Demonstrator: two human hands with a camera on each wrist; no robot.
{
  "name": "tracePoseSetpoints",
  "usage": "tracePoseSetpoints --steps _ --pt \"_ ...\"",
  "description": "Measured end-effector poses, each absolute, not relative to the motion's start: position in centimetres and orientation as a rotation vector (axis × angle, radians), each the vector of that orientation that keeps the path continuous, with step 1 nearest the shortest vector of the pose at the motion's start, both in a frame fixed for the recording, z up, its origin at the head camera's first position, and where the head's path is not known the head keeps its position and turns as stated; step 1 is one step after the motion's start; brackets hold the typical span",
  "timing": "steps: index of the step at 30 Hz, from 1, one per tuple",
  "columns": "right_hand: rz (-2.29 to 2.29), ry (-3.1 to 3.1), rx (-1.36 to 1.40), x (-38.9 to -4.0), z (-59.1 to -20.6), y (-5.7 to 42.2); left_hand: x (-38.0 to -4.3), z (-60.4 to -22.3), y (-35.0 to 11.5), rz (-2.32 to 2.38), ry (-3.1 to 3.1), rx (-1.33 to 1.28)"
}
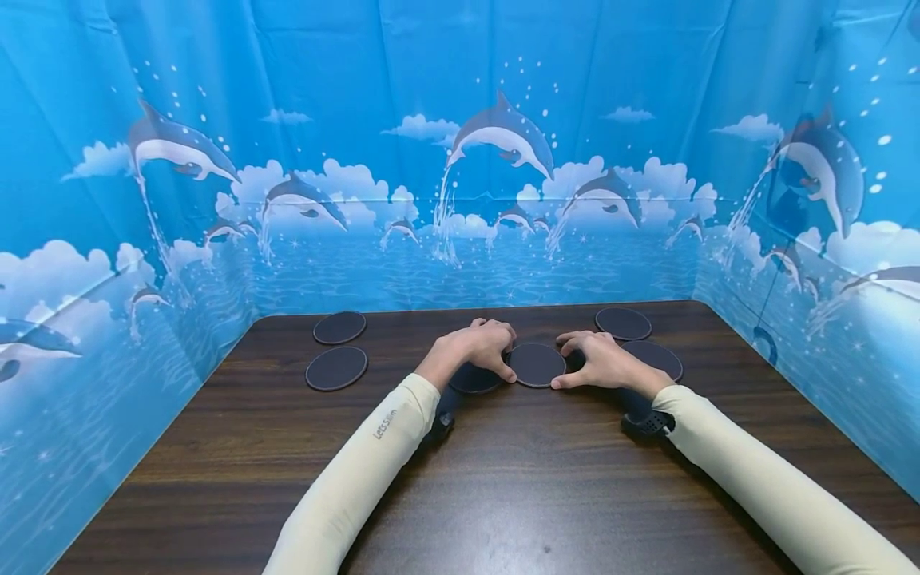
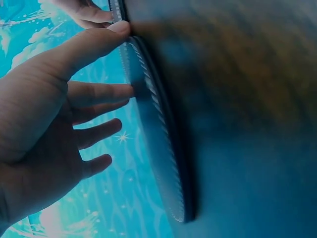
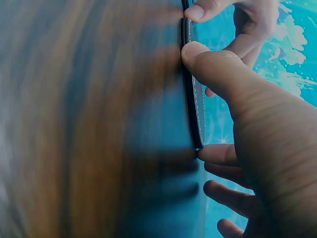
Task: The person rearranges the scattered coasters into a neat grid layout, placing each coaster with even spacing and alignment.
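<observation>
In the head view, a dark round coaster (image 1: 536, 365) with a light stitched rim lies flat on the table between both hands. At its left rim, my left hand (image 1: 474, 351) holds it with the thumb and forefinger. My right hand (image 1: 602, 361) grips the right rim, with its thumb at the near side and forefinger farther back; the right wrist view shows both fingertips on the edge of this coaster (image 3: 194, 94). Partly hidden below the left hand lies another coaster (image 1: 474, 380), whose stitched rim is close up in the left wrist view. The remaining fingers are spread.
Two coasters lie one behind the other at left, the far coaster (image 1: 339, 327) and the near coaster (image 1: 336, 368). At right are a far coaster (image 1: 624, 323) and another coaster (image 1: 656, 359) partly behind the right hand. A dolphin-print curtain (image 1: 460, 263) borders the brown table (image 1: 503, 495).
</observation>
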State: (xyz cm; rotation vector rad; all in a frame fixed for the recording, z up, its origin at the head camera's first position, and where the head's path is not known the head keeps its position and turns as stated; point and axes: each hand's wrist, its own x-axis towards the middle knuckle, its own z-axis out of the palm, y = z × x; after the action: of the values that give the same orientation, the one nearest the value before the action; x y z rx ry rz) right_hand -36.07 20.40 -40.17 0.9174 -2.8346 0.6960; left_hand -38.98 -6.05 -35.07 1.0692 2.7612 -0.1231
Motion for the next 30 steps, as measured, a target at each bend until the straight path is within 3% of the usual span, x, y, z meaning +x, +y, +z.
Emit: tracePoseSetpoints --steps 30 --pt "0.646 -2.869 0.981 -35.4 -39.7 19.7 -37.9 -34.1 -6.2 -0.285 2.718 0.964"
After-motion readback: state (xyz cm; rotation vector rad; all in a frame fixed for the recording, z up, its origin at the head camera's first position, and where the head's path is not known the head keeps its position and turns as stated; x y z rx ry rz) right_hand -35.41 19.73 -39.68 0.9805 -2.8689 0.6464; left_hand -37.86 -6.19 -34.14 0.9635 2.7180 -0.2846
